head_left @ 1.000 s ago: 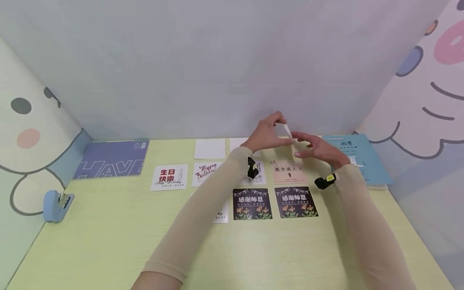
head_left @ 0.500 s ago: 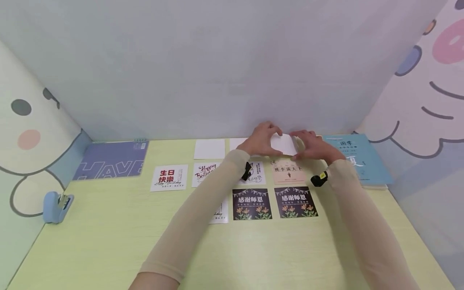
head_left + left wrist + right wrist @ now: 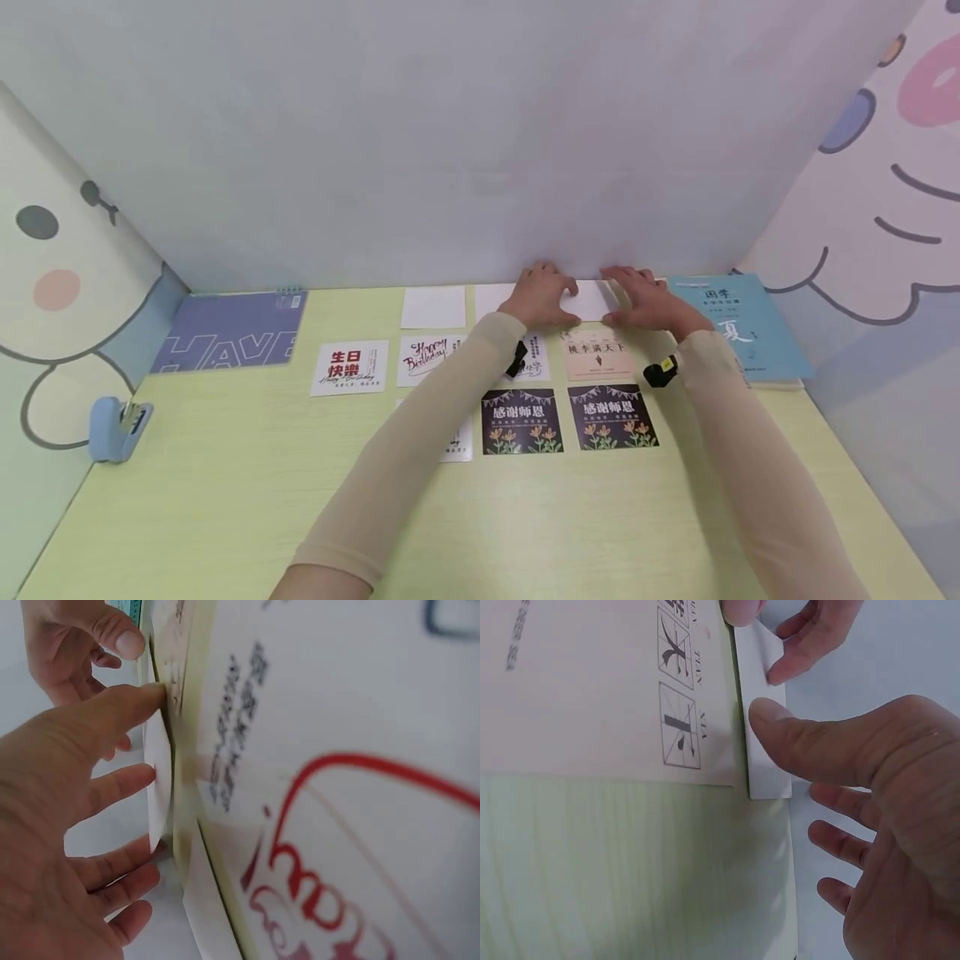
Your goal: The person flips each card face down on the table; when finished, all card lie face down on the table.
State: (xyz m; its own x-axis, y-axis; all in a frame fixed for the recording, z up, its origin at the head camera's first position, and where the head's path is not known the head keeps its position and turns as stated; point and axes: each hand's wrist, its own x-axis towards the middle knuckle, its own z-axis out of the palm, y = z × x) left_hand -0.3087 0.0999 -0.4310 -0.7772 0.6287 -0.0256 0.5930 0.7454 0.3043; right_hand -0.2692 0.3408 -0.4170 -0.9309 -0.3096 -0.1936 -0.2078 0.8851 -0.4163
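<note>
The pale wall [image 3: 480,167] fills twelve o'clock, and in front of it spreads my table [image 3: 570,533], a yellow-green dial with its hub in the middle. Far out at ten sits the purple notebook [image 3: 232,329]; far out at two, the blue book [image 3: 776,346].

And here are my hands, both between twelve and two! My left hand [image 3: 536,302] holds the white card [image 3: 592,302], thumb at the near edge, index finger at the far side, the other fingers fanned. My right hand [image 3: 645,304] is spread wide, thumb touching that same near edge; whether its index finger meets the card too, I can't tell.

The white card itself lies at half past one, flat or nearly so, at the table's back edge, just beside the pink card [image 3: 597,357] at two. Dark flowered cards [image 3: 613,417] next: one at three, its twin by the hub. Plain blank cards [image 3: 433,308] sit at eleven and twelve, the latter partly behind my left hand. A red-lettered card [image 3: 350,367] takes ten, and the little light-blue gadget [image 3: 112,429] stands out at nine.
</note>
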